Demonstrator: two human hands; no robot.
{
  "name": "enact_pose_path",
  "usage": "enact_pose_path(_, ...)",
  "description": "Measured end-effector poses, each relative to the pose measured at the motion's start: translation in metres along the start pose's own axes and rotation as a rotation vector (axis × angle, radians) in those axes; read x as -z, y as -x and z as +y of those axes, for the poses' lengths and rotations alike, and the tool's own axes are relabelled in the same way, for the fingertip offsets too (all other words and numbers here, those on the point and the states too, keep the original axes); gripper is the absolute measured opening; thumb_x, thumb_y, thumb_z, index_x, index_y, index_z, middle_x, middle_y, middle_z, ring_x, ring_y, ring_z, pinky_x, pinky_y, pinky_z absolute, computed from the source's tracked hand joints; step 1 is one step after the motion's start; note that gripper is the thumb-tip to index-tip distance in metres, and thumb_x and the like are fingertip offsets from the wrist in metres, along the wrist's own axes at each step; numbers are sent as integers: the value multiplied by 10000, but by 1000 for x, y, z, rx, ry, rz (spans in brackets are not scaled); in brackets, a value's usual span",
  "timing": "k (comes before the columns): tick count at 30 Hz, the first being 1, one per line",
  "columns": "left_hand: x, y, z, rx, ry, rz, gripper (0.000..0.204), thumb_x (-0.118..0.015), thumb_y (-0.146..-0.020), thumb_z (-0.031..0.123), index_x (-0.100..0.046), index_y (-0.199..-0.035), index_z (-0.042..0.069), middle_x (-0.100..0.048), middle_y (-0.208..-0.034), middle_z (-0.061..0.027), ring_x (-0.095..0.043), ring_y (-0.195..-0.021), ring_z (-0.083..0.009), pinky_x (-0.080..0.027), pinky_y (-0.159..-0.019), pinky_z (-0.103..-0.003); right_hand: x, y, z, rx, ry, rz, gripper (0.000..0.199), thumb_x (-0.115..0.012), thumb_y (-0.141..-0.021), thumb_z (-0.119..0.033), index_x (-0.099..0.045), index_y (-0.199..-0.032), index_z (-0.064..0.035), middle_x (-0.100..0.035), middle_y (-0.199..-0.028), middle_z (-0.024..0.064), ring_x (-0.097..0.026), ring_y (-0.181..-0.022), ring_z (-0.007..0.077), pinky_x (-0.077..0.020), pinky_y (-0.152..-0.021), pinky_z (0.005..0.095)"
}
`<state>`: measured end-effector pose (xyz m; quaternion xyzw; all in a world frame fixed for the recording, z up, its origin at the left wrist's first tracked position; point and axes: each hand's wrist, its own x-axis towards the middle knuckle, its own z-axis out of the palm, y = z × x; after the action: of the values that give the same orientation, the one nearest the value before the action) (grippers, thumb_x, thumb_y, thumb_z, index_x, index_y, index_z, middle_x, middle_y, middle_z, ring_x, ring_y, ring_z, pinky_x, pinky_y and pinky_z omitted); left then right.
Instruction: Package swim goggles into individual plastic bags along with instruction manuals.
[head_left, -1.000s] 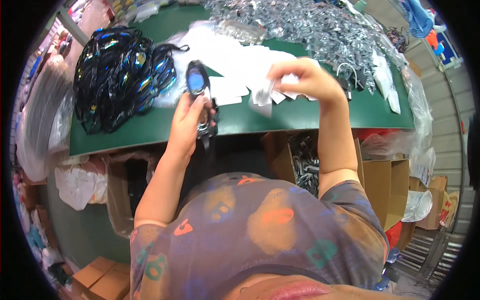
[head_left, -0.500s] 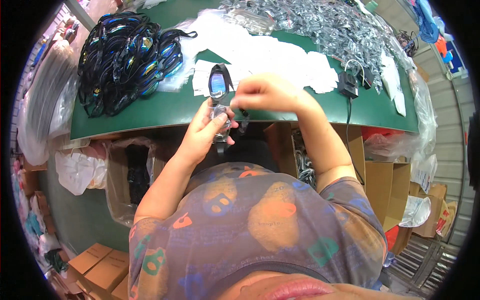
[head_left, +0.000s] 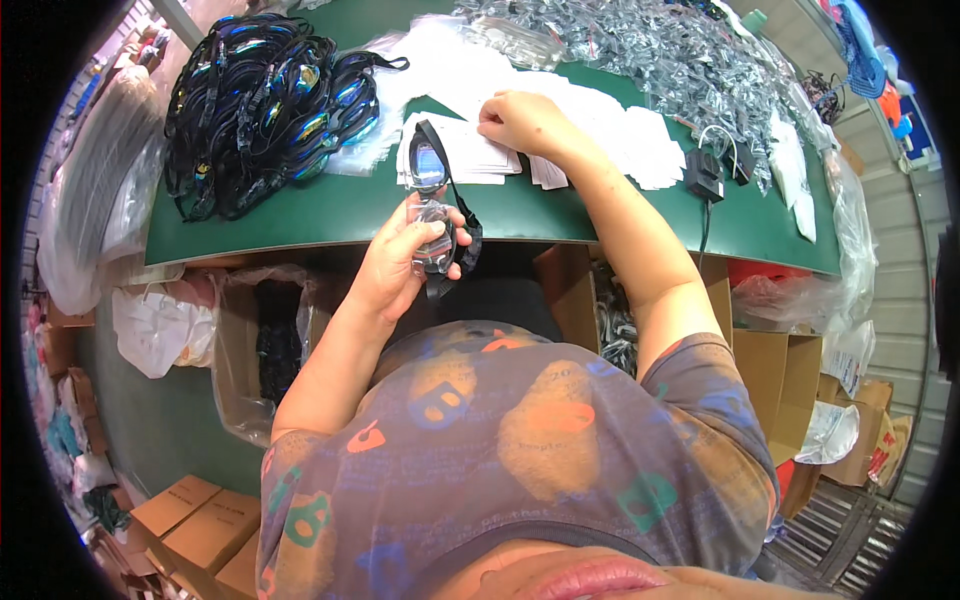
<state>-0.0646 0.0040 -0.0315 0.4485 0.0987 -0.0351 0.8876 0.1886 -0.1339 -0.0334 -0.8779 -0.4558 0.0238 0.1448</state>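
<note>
Here: goggles (head_left: 429,168) in the left hand (head_left: 392,258), white slips (head_left: 470,157) below the right hand (head_left: 525,122)

Below and left of the left fingers, a carton (head_left: 232,365) with a clear plastic lining contains dark items, too shadowed to identify. Above and left of those fingers lies a tangled mound (head_left: 270,110) of black straps and rounded, iridescent lenses. The left fingers are closed around the goggles, thumb across the nearer lens; the farther lens projects beyond the fingertips, and a black strap loops to their right. Flat slips overlap beneath the curled right fingers; whether these grip one cannot be told. Below the right fingers, a brown cardboard box (head_left: 565,290) holds shiny, dark-and-silver pieces (head_left: 617,340). Beyond and right of them, crinkled, transparent packets (head_left: 680,70) form a broad heap upon the smooth green table (head_left: 340,212).
</note>
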Motion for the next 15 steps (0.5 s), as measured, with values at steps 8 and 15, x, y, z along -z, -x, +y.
enact_pose_path(8, 4, -4, 2, -20, 105, 45, 381, -536, -1023, 242, -495, -1361, 71, -668, -1119, -121, -690, -988, -226, -609, -648, -365, 46, 35, -16, 6, -612, 313, 222, -649, -991, -211, -699, -1128, -43, -684, -926, 40, -615, -813, 143, -504, -745, 305)
enact_pose_path(15, -1, -18, -7, -140, 154, 108, 368, -489, -1081, 413, -518, -1250, 87, -650, -1115, -84, -684, -988, -198, -598, -758, -383, 29, 104, -111, -136, -1279, 323, 312, -685, -961, -113, -642, -1268, -73, -558, -876, -59, -516, -760, 35, -434, -609, 207)
